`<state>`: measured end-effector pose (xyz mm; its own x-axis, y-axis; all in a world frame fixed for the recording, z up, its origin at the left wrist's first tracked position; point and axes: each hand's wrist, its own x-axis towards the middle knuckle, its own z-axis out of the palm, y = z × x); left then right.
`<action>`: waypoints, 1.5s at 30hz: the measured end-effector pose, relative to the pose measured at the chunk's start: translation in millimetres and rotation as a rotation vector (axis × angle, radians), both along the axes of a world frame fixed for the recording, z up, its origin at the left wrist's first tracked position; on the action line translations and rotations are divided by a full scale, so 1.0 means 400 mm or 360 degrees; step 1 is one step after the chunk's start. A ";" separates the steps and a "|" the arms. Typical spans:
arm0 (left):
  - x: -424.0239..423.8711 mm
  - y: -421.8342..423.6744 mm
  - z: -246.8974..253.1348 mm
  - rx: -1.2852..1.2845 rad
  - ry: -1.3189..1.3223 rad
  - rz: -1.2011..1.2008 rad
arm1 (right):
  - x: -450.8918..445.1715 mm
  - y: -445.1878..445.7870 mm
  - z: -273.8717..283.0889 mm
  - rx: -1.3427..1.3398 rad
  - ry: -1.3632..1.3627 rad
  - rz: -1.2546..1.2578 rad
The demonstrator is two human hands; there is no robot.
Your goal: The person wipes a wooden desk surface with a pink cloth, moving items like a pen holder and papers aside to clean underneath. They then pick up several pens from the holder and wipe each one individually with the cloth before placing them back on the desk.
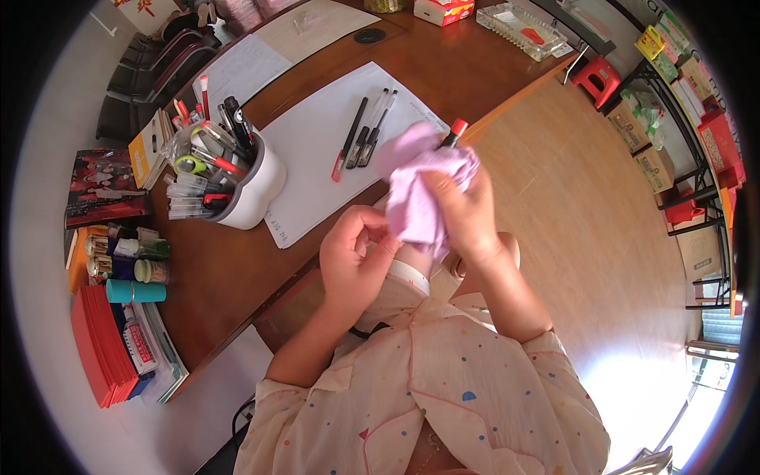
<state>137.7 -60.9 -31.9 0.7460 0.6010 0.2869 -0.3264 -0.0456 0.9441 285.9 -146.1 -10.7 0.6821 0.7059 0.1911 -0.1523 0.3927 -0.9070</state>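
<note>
My right hand (469, 219) is wrapped around a lilac cloth (415, 202). A dark pen or marker with a red end (454, 133) pokes out of the top of the cloth; the rest of it is covered. At the cloth's lower left edge, my left hand (359, 255) has its thumb and fingers curled in and pinching the fabric. Both hands are above my lap, at the desk's front edge. Just beyond them, a black pen with a red tip (350, 136) and two clear pens with black caps (371, 130) lie on white paper (309, 154).
A white pen holder (255, 190) crammed with pens, markers and green-handled scissors stands left on the brown desk (208, 297). Small jars (151, 270), a teal cylinder (136, 291) and red folders (98, 350) line the left side. A clear plastic tray (522, 29) and tissue box (442, 10) sit farther back.
</note>
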 end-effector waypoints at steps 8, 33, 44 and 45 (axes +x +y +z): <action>0.017 -0.022 0.010 0.0315 0.0090 0.0249 | -0.001 0.008 -0.014 -0.0050 0.0032 -0.0070; 0.047 0.176 0.100 0.1662 0.0440 0.0917 | 0.023 -0.088 -0.146 -0.0053 0.0357 -0.0230; 0.091 0.175 0.064 0.1578 0.0971 0.0975 | 0.016 -0.113 -0.165 -0.0153 0.0371 -0.0245; 0.092 0.177 0.063 0.1584 0.0949 0.0961 | 0.015 -0.108 -0.166 -0.0150 0.0370 -0.0251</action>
